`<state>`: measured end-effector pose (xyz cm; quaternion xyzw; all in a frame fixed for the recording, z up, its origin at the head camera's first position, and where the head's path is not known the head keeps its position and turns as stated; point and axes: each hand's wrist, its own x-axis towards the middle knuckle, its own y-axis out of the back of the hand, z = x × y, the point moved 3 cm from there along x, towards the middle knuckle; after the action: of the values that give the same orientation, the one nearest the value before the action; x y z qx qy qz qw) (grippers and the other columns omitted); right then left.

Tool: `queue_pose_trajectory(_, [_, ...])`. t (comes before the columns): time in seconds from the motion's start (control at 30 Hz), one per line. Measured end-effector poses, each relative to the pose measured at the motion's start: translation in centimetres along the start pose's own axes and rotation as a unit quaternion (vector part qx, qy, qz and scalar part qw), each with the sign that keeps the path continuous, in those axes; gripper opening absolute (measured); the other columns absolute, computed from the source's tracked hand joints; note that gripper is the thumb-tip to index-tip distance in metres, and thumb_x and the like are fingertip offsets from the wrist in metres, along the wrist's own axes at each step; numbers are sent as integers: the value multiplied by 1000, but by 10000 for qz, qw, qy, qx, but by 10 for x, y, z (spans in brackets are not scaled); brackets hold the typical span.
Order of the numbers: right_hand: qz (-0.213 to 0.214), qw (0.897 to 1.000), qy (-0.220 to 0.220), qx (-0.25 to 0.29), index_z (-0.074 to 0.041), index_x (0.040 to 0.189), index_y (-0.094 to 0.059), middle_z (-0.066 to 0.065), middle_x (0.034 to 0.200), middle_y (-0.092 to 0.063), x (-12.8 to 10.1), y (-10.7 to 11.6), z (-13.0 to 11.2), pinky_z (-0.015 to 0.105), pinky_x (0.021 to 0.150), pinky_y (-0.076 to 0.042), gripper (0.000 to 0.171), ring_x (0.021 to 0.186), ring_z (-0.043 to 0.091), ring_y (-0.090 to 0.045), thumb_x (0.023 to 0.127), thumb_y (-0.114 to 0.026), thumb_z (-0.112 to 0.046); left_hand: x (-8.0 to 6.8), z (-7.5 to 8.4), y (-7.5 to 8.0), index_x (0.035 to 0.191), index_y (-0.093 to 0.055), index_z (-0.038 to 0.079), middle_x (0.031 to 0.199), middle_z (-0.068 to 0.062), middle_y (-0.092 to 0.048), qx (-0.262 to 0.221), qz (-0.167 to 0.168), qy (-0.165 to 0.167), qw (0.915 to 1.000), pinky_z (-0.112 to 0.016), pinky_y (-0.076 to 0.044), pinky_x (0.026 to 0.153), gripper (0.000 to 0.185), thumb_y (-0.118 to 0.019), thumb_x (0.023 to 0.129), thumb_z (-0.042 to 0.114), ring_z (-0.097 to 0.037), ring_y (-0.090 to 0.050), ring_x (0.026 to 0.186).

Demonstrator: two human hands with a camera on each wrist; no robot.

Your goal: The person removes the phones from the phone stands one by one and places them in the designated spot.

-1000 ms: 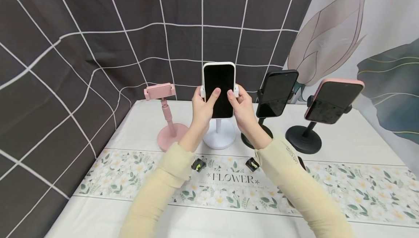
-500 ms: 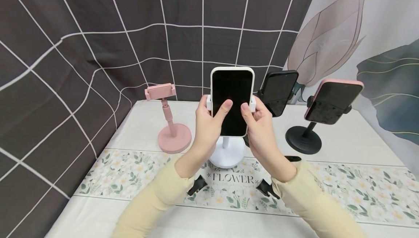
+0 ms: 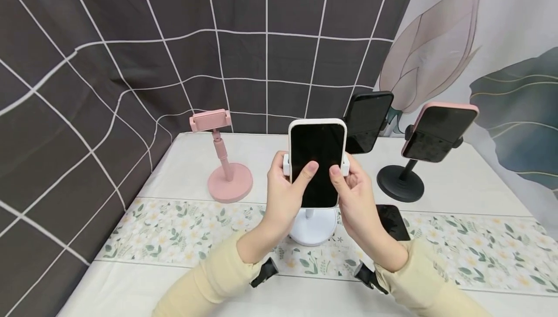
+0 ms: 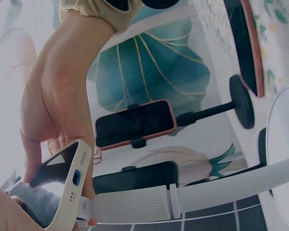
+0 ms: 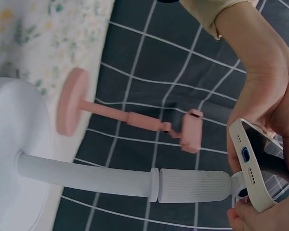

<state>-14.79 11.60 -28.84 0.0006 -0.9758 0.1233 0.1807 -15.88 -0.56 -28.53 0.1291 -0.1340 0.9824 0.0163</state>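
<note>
Squarely between left hand (image 3: 283,193) and right hand (image 3: 355,200) (thumbs on screen): white-cased phone (image 3: 317,162)

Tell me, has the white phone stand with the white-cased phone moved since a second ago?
Yes. The white phone stand has come toward the camera, off the plain cloth onto the floral runner, away from the pink stand.

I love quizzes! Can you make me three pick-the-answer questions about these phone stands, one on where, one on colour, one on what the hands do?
1. Where is the empty stand?
A. far left
B. far right
C. middle

2. What colour is the empty stand?
A. black
B. pink
C. white

3. What are the hands doing?
A. resting flat on the table
B. holding the phone on the white stand
C. lifting a black stand

Answers: 1 A, the pink stand is leftmost. 2 B, it is pink. 3 B, the left hand and right hand hold the white-cased phone on the white stand.
</note>
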Motion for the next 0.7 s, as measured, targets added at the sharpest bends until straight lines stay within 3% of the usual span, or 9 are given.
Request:
queue_pose_trajectory(0.3, [-204,9994,274,105,-16,118,-56,-9,113,-61,-1,7,9,16,93,-41,22,107,0,-51,97,-51,-13,1,-9,1,106,-50,1,93,-9,-63,39,-109,-140,9998,-29,-56,72,30,-68,86,14,-7,-64,78])
queue_pose_trajectory(0.5, [-281,9983,502,96,-20,111,-58,-12,99,-57,5,10,19,15,81,-41,16,89,0,-46,96,-54,-17,7,-11,3,107,-51,0,99,-17,-64,123,-149,-48,9998,-35,-57,72,27,-67,86,7,-9,-66,75])
queue_pose_trajectory(0.6, [-292,9980,554,-36,-21,110,-58,-12,96,-56,8,10,21,15,76,-41,15,85,0,-45,96,-53,-17,10,-14,5,106,-52,-1,96,-11,-64,39,-99,-77,9999,-34,-57,72,26,-67,85,5,-8,-66,74])
queue_pose_trajectory(0.7, [-269,9982,509,-175,-23,108,-58,-13,88,-52,10,11,23,15,63,-37,15,74,-2,-43,97,-51,-15,14,-17,6,104,-53,-1,90,-2,-64,-91,-72,-21,9999,-33,-57,71,25,-67,85,4,-6,-66,73])
